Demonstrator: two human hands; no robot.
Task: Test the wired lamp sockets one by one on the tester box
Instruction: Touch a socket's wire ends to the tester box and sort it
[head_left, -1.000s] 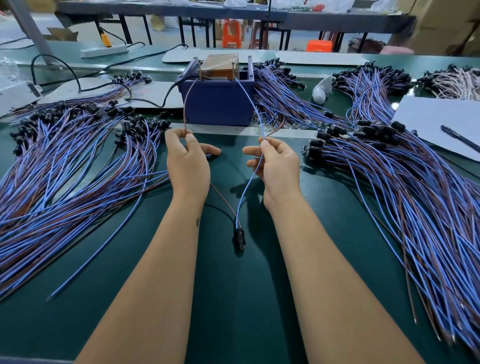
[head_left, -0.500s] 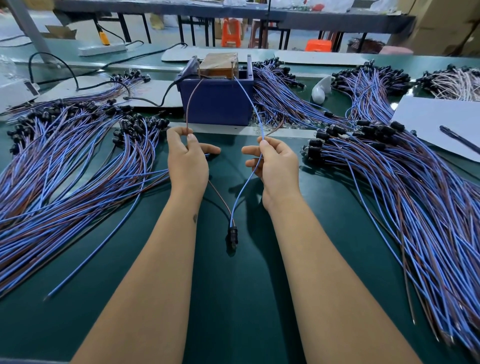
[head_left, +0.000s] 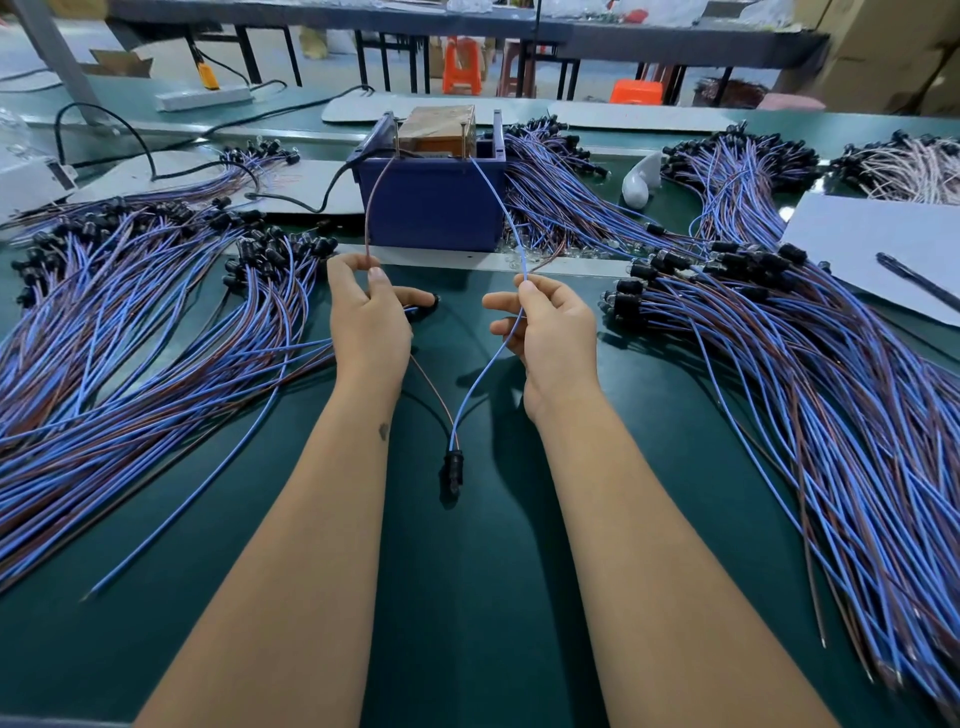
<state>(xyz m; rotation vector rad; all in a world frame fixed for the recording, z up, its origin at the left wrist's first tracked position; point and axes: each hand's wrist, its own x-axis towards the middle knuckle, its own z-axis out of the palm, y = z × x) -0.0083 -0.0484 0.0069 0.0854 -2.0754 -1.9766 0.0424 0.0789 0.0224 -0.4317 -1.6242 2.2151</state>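
In front of the tester box (head_left: 431, 208), our left hand (head_left: 369, 322) pinches the brown wire (head_left: 375, 208), our right hand (head_left: 550, 332) the blue wire (head_left: 506, 208); the socket (head_left: 453, 467) lies nearer us.

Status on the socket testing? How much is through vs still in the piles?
Done: can't tell which pile is tested; bundles lie left and right of the tester box.
In hand: one socket lies on the table between the forearms. The left hand pinches its brown wire, the right hand its blue wire, both running up to the box's top posts.
Left: unclear, but both piles are large.
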